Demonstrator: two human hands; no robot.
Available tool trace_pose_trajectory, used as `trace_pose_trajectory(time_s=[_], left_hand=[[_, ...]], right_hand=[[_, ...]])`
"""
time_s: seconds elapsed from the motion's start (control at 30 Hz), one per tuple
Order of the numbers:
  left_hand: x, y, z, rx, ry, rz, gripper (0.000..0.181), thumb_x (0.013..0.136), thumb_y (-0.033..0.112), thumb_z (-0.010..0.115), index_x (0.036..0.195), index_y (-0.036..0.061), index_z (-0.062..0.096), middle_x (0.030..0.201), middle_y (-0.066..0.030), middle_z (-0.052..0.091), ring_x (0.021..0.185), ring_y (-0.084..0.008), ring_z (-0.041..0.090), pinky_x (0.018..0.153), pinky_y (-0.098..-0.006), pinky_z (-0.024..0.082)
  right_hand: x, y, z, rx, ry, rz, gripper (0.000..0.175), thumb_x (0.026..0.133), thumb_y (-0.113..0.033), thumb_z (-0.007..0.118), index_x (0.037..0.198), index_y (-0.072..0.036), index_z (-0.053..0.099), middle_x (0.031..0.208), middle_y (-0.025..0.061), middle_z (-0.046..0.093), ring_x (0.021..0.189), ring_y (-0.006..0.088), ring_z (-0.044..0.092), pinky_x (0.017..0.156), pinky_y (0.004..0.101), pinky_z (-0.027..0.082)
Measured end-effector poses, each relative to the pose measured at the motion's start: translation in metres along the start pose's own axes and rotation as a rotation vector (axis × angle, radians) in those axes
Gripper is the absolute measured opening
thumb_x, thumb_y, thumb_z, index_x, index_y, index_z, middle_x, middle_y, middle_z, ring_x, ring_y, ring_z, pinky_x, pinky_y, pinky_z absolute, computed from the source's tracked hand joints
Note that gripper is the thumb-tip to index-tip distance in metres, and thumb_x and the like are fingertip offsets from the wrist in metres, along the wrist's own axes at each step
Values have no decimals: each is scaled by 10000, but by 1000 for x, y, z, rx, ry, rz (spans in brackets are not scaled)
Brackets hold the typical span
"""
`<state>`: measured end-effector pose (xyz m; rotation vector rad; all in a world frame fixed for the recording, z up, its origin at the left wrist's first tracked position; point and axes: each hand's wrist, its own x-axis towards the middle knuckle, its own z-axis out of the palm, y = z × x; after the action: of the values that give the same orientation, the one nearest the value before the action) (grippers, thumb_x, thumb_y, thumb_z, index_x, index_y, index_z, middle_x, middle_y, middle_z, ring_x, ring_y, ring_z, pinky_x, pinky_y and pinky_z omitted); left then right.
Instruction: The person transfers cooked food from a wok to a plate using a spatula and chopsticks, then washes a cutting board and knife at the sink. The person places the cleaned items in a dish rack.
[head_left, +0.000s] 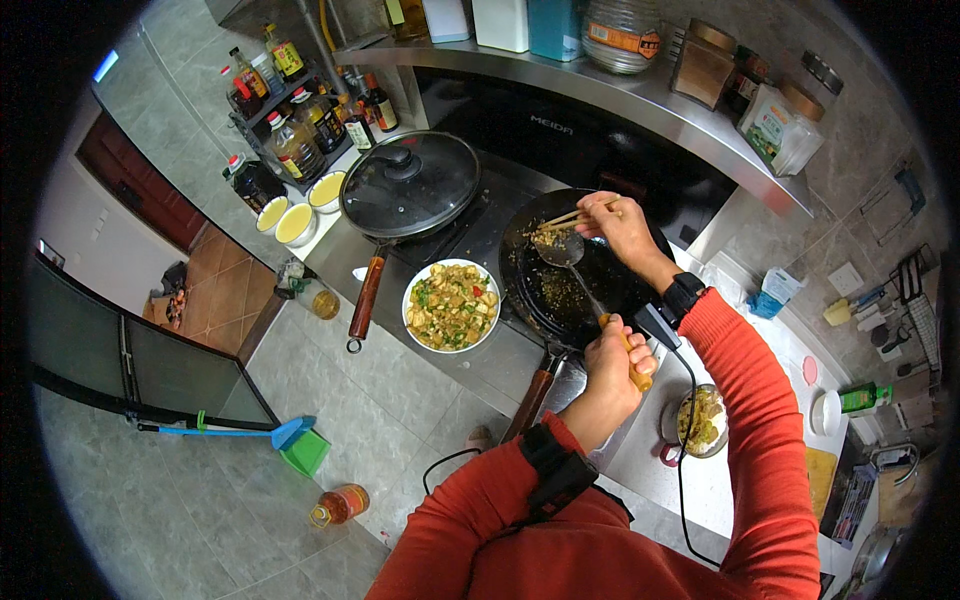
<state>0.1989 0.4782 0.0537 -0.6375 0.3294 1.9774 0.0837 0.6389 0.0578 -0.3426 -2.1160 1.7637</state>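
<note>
My left hand (609, 361) grips the wooden handle of a metal wok spatula (589, 289). The spatula's blade rests inside a black wok (540, 296), with bits of minced food on it. Between the fingers of my right hand (621, 231) is a pair of wooden chopsticks (564, 221), their tips at the food on the spatula blade. Oily crumbs lie in the bottom of the wok, and its dark wooden handle (534, 397) points toward me. Left of the wok, a white plate (406, 319) holds cooked tofu-like cubes with chopped greens.
A lidded pan (409, 184) sits on the left burner, its handle (367, 300) jutting outward. Three bowls of yellow food (295, 223) and several sauce bottles (296, 150) stand beyond it. At right are a bowl of food (701, 421) and a black cable (681, 457). A steel shelf (645, 97) overhangs the stove.
</note>
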Motion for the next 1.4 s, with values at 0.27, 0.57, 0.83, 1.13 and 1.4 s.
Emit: trace_pose_trajectory(time_s=[0.27,0.57,0.83,1.13,1.4], left_hand=[[-5,-1,2,-30,-5,-22,284,1049,345,489,904,118,399,691,10,397,470,-92,336,414,-248,302],[-6,-1,3,-28,-5,-25,287,1050,353,486,902,121,408,690,11,403,471,-90,341,415,-248,303],[0,1,-6,-26,-27,-30,282,1024,348,544,881,135,427,690,12,429,480,-97,347,432,-258,299],[1,-1,-8,5,-1,-19,275,1017,334,557,884,130,432,691,11,424,483,-98,337,435,-258,289],[-1,-1,-8,-3,12,-12,270,1013,327,563,884,129,434,696,9,424,485,-97,334,436,-259,285]], right_hand=[[-4,4,8,-170,-72,-69,233,1012,-169,561,1074,39,646,955,111,692,797,193,714,716,286,600],[-1,10,4,144,-47,19,276,1015,-179,531,1027,70,647,921,126,685,756,196,719,683,289,609],[-3,5,-2,-40,5,40,280,1011,-171,531,996,79,655,914,115,683,759,196,718,669,287,605],[-5,10,4,62,-29,49,297,1018,-196,522,1037,78,635,903,127,685,744,208,717,651,287,599],[2,11,-7,45,122,158,374,1049,-291,459,1102,56,588,986,177,682,862,242,722,743,329,616]])
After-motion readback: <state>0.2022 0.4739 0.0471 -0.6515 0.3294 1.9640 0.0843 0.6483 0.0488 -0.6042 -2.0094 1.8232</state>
